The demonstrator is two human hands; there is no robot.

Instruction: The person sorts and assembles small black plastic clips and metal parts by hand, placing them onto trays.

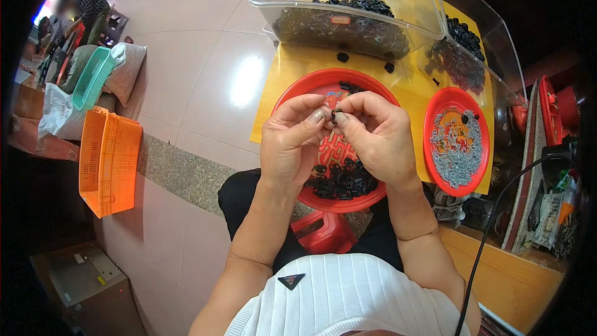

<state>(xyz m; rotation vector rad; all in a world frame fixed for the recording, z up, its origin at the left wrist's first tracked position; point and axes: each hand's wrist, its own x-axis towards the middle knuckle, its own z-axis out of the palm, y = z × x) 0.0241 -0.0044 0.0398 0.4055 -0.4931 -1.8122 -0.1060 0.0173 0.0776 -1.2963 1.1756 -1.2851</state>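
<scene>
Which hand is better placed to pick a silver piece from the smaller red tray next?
Probably the right hand: the smaller red tray, with its silver pieces, lies on that side. The left hand is farther off. Both meet at a small black piece.

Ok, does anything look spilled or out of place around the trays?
Yes, slightly. One black piece and another lie loose on the yellow table, outside the clear bin. Also, a dark piece sits in the smaller red tray, odd among silver screws.
</scene>
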